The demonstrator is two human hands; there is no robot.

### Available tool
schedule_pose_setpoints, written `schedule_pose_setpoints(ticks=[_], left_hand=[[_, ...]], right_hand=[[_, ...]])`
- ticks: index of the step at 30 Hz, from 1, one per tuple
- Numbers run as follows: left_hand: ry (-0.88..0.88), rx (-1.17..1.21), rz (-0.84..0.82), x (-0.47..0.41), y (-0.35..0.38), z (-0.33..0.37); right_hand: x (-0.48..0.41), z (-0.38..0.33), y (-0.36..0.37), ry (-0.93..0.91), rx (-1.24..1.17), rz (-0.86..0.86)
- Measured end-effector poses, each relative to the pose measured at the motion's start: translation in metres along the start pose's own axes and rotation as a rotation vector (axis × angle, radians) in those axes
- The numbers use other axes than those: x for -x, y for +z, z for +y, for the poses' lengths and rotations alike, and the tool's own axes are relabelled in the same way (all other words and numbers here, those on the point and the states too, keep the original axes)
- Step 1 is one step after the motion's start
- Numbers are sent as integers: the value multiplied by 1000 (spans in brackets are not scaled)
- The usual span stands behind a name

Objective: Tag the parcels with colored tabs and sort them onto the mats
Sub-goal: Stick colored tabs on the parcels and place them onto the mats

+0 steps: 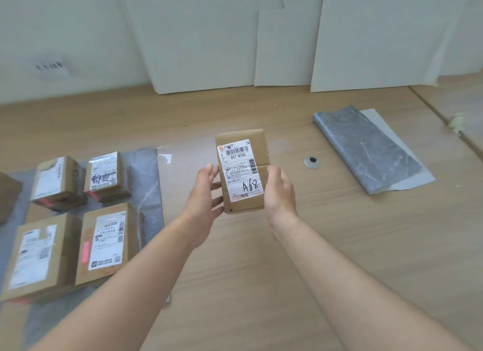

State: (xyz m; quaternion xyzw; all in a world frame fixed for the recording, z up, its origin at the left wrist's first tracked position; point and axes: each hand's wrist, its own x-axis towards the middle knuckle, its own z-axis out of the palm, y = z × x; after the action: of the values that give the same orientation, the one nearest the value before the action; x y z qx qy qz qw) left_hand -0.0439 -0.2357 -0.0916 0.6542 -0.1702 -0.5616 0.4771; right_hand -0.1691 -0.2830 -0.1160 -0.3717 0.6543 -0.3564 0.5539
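Your fingers are curling around both long edges of a small brown parcel, left hand and right hand gripping it above the wooden table; its white label is showing "507 N705" and handwritten "A68". To your left, four labelled parcels are sitting on a grey mat, the nearest box bearing a pink tab. To your right, a second grey mat is lying bare beyond a round metal grommet, bare tabletop stretching between, white boards leaning behind
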Motion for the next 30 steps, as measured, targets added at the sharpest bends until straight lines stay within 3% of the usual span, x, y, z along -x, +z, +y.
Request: schedule_pose_setpoints(ticks=[15, 30], left_hand=[[411, 82, -12, 167, -22, 138], [685, 137, -3, 309, -97, 208]], right_hand=[[153, -167, -18, -402, -78, -103], [320, -243, 3, -602, -94, -191]])
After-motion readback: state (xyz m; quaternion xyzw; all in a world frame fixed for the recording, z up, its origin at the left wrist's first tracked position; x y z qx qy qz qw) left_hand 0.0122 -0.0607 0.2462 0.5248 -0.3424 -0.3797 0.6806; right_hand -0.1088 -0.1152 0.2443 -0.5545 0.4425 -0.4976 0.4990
